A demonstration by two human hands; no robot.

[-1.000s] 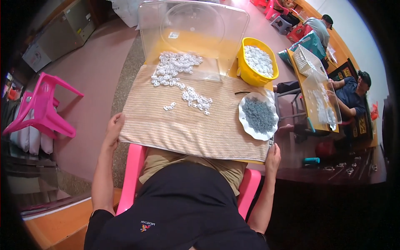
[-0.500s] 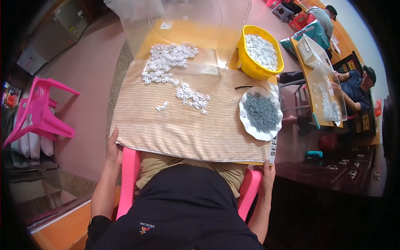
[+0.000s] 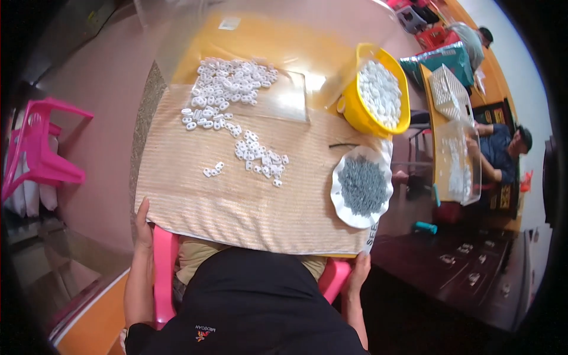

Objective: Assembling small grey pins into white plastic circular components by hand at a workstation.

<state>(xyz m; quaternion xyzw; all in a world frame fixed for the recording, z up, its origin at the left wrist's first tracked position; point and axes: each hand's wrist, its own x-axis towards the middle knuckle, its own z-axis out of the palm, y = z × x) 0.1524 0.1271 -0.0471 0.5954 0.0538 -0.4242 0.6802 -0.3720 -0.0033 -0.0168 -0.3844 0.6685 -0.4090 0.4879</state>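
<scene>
My left hand point(image 3: 144, 228) grips the near left corner of a work board covered by a beige ribbed towel point(image 3: 236, 207), thumb along the edge, other fingers mostly hidden. At the near right corner my right hand point(image 3: 359, 272) holds the board's edge, its fingertips partly out of sight below. Small white oval plastic pieces with two holes point(image 3: 231, 83) form a pile at the back left. A smaller cluster point(image 3: 260, 157) and several loose pieces point(image 3: 214, 170) lie nearer. On the right a white wavy-rimmed plate point(image 3: 346, 216) carries a heap of small thin grey pieces point(image 3: 362, 184).
A yellow basin point(image 3: 354, 112) of white pieces stands behind the plate, near a short dark strip point(image 3: 342, 145). A clear plastic tray point(image 3: 284, 109) reaches over the back. Pink chair arms point(image 3: 165, 266) flank me; a pink stool point(image 3: 44, 151) is left. At right, a person point(image 3: 500, 151) works.
The whole scene sits lower and somewhat further left in the picture, as my view has shifted. Both hands stay on the same corners. The pieces keep their arrangement.
</scene>
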